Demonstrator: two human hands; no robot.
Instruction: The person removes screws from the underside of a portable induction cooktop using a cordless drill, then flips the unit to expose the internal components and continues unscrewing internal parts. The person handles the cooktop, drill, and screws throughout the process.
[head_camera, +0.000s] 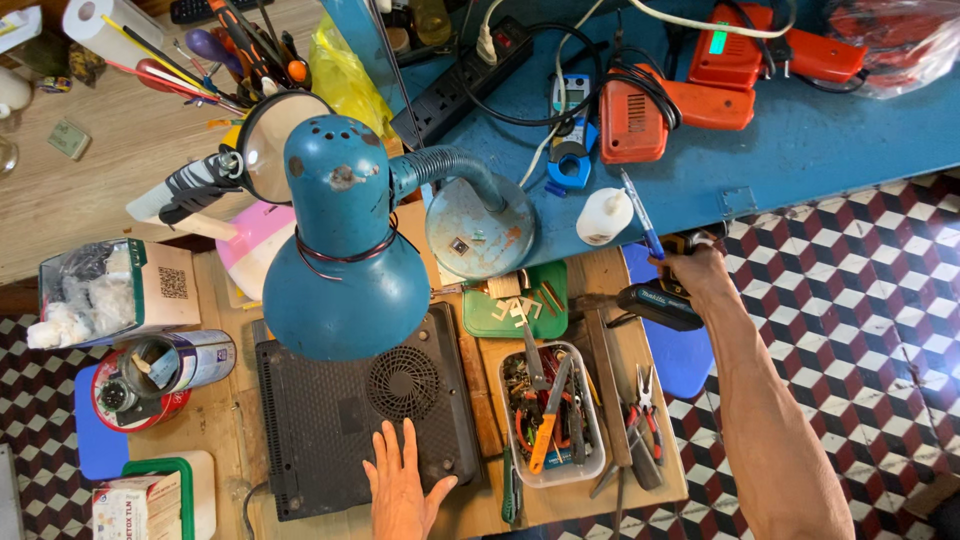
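The black appliance (355, 410) lies upside down at the middle of the small wooden tabletop (225, 420), its round vent grille facing up. The left hand (400, 490) rests flat on its near edge at 6 o'clock, fingers spread wide, holding nothing and only pressing the casing down. At 2 o'clock from the appliance the right hand (690, 275) is wrapped around the grip of a dark cordless driver (655, 303), whose nose points back toward the tabletop.

Just at 3 o'clock of the appliance sits a clear tub of hand tools (552, 415), with red-handled pliers (645, 410) beyond it; a green tray of small parts (515, 305) lies at 1 o'clock. The blue desk lamp (345, 260) hangs right over the appliance's far half.

Risks, as I judge them: the lamp shade hides much of the casing, so the driver could catch it when brought over. The arm crossing the tub might tip it or sweep the small parts off the tray. With only a flat palm as restraint, the casing could twist or slide under driving torque, and the bit could slip toward the spread fingers.
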